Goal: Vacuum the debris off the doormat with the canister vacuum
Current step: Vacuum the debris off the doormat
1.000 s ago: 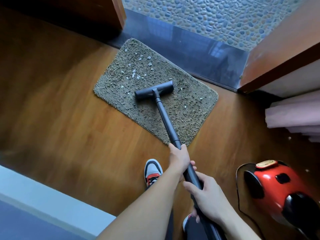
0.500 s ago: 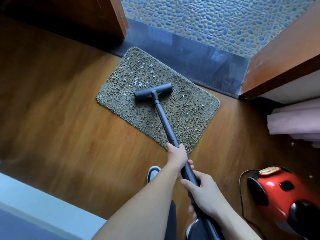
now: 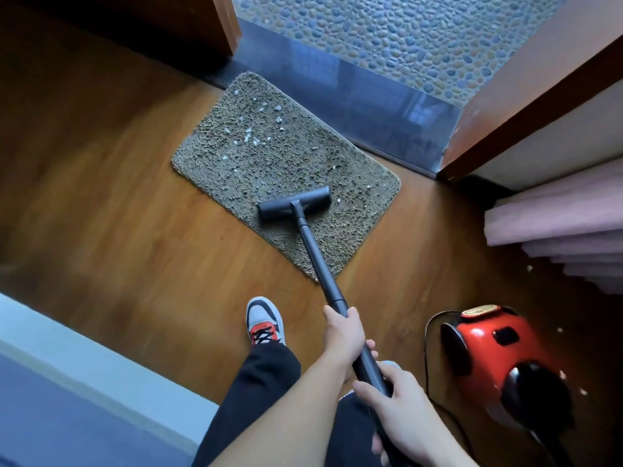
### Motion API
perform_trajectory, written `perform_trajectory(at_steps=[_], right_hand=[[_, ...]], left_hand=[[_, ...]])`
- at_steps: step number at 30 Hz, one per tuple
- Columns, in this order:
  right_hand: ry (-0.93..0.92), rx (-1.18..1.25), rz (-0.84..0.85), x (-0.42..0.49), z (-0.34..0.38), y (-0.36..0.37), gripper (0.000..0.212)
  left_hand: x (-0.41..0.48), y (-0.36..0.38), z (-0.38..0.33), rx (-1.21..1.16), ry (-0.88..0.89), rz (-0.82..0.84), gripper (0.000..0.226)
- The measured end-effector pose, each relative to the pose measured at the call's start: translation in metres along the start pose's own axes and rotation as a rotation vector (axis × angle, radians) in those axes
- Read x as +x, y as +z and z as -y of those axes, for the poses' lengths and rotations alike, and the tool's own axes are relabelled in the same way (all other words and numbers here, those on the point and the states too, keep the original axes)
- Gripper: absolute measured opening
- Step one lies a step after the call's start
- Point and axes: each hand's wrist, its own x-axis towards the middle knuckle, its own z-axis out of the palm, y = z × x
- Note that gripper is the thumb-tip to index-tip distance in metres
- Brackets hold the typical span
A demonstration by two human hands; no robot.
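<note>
This is a home, seen at a doorway. A shaggy doormat (image 3: 269,170) lies on warm wooden floorboards (image 3: 101,214), its far edge just beside a dark polished threshold (image 3: 354,106). Beyond the mat and the threshold is a pebble-set floor (image 3: 421,35). A wooden door frame (image 3: 219,25) stands at the mat's far left corner, and a wooden door panel (image 3: 539,79) stands to its far right. Right of the mat are pale pink fabric folds (image 3: 553,217). On the mat's near right, a red household canister vacuum (image 3: 488,358) sits on the boards.
</note>
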Motion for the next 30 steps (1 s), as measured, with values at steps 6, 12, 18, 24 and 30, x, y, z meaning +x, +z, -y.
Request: perform_trajectory(at_steps=[6, 12, 18, 24, 30], right_hand=[[-0.019, -0.024, -0.001, 0.0, 0.005, 0.007, 0.004], [-0.068, -0.079, -0.035, 0.039, 0.056, 0.04, 0.006], [-0.06, -0.038, -0.069, 0.072, 0.113, 0.078, 0.004], [-0.063, -0.054, -0.072, 0.098, 0.159, 0.102, 0.007], [-0.075, -0.075, -0.09, 0.117, 0.196, 0.119, 0.011]], left_hand=[[0.006, -0.006, 0.004, -0.047, 0.009, -0.07, 0.022], [0.043, -0.058, -0.036, -0.089, 0.027, -0.115, 0.027], [0.069, -0.11, -0.083, -0.039, 0.036, -0.095, 0.039], [0.09, -0.154, -0.12, -0.061, 0.031, -0.078, 0.032], [0.11, -0.18, -0.148, -0.065, 0.037, -0.091, 0.036]])
